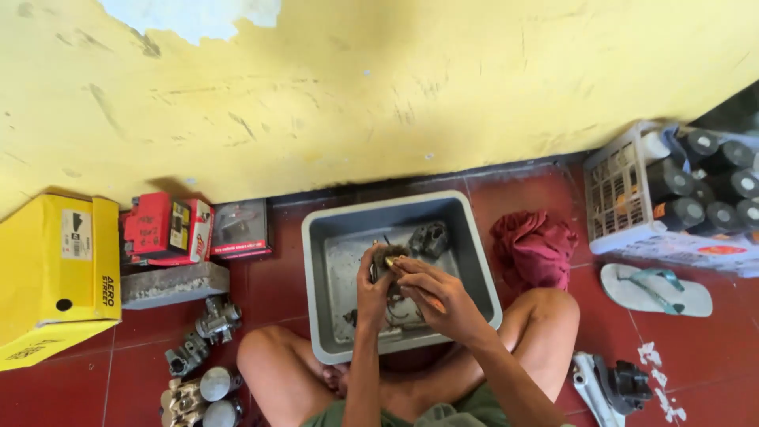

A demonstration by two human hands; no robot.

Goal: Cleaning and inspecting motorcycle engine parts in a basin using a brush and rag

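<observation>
The small engine part (389, 257) in your hands is dark, grimy metal, rounded and lumpy, with a brass-coloured spot showing near your right fingertips. You hold it just above the middle of the grey plastic tub (474, 261), which sits on the red tiled floor (277, 285) between your knees, close to the yellow wall (379, 95). A second dark metal part (431, 237) lies in the tub behind it, toward the far wall of the tub.

Left hand (373, 291): fingers curled closed around the near-left side of the part, gripping it from below and the side.

Right hand (439, 296): fingers bent and drawn together, tips touching the top of the part. A thin orange tool handle (431, 300) appears to lie under this hand; the grip on it is too hidden to tell.

Surroundings: a crumpled red rag (534, 247) just right of the tub; a flip-flop (655, 289) further right; a white crate of black cylinders (680, 202) beyond; silver carburettor bodies (207, 326) on the floor at left; a yellow box (55, 273) and red boxes (166, 228) against the wall.
</observation>
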